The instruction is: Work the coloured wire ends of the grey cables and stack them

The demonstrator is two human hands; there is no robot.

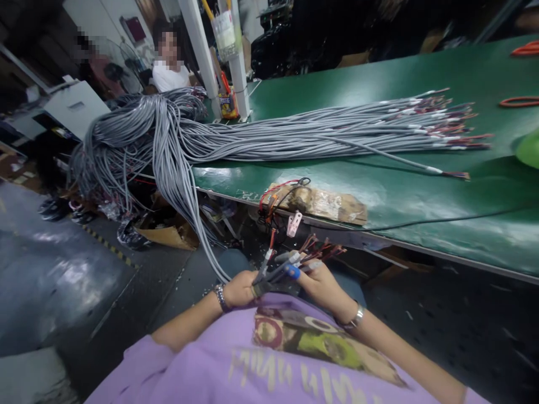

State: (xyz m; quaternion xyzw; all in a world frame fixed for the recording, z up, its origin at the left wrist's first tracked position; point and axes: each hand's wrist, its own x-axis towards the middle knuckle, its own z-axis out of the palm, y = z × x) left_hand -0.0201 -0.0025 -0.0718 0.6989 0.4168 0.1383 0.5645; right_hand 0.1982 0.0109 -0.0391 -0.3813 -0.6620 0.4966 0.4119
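Close to my body, my left hand (241, 288) is closed around a bunch of grey cables (210, 255) that hangs down from the bench. My right hand (320, 283), with blue tape on one finger, is closed on the cables near their stripped ends. Reddish-brown and dark wires (322, 247) fan out beyond it. One cable end (268, 255) with a white band points up apart from the others, above my left hand. On the bench lies a long bundle of grey cables (269, 137), its white-banded, stripped ends toward the right.
A green bench (425, 202) runs across in front. Taped cardboard (332, 203) with tangled red and black leads lies at its near edge. A white post (241, 67) stands behind the bundle. Orange loops (520, 102) lie far right. Another person (170, 73) is behind the bench.
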